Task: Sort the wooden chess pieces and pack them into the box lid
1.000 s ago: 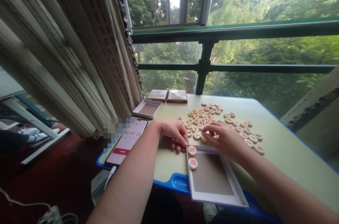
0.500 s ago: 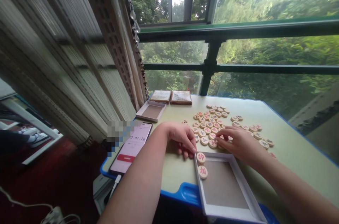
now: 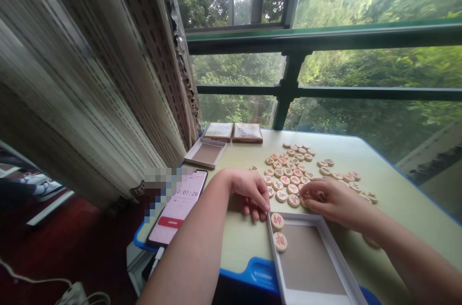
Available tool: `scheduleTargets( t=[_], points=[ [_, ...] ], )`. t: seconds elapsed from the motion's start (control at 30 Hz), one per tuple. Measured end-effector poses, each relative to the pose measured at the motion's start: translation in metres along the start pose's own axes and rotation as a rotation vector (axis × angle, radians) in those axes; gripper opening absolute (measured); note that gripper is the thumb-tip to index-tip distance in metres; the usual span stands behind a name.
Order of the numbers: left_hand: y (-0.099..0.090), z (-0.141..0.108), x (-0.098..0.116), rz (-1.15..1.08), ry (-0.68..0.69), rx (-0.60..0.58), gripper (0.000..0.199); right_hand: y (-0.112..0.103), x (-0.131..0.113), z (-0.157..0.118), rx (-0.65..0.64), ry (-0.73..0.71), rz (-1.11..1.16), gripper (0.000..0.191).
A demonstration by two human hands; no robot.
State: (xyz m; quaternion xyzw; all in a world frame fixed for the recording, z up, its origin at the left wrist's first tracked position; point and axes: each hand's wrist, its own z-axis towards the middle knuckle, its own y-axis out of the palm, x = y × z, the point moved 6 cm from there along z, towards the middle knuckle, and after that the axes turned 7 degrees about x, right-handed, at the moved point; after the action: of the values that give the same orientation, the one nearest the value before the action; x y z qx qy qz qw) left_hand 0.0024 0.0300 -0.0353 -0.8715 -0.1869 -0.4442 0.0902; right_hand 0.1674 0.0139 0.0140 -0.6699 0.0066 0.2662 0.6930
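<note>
Wooden Chinese chess pieces (image 3: 285,181), round with red or dark characters, lie spread over the tabletop. My left hand (image 3: 252,194) is at the near-left of them, its thumb and fingertips closed on the far left corner of a shallow white-rimmed box tray (image 3: 325,236). Inside that tray, two red-character pieces lie along the left wall: an upper piece (image 3: 277,221) and a lower piece (image 3: 280,242). My right hand (image 3: 327,199) reaches over the right part of the spread, fingers curved and apart above the pieces; some pieces beneath it are hidden.
On the left of the table (image 3: 231,242) lies a phone (image 3: 176,206) showing a timer, with a cable plugged in. Behind it are another shallow tray (image 3: 205,152) and two flat boxes (image 3: 247,133). A curtain (image 3: 144,79) hangs left; a railing and window stand beyond.
My right hand has shifted slightly to the right over the pieces. The left hand keeps its place at the tray's corner. The whole view has shifted a little.
</note>
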Motion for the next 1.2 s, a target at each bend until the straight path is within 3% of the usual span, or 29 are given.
scheduleTargets(
  t=[0.37, 0.73, 1.0, 1.13, 1.2],
  points=[
    [0.0, 0.003, -0.002, 0.018, 0.016, -0.014, 0.028, 0.003, 0.003, 0.001, 0.022, -0.015, 0.043, 0.023],
    [0.0, -0.002, -0.002, 0.009, 0.04, 0.089, 0.025, -0.019, 0.025, -0.006, 0.046, 0.158, -0.049, 0.021],
    [0.001, -0.006, 0.001, 0.101, 0.018, 0.179, 0.037, -0.026, 0.038, -0.015, 0.041, 0.207, 0.0, 0.014],
    [0.001, -0.005, 0.002, 0.123, 0.027, 0.203, 0.038, -0.022, 0.046, -0.024, -0.103, 0.314, 0.052, 0.017],
    [0.001, -0.005, 0.001, 0.141, 0.036, 0.197, 0.037, -0.021, 0.045, -0.024, -0.115, 0.325, 0.041, 0.02]
  ],
)
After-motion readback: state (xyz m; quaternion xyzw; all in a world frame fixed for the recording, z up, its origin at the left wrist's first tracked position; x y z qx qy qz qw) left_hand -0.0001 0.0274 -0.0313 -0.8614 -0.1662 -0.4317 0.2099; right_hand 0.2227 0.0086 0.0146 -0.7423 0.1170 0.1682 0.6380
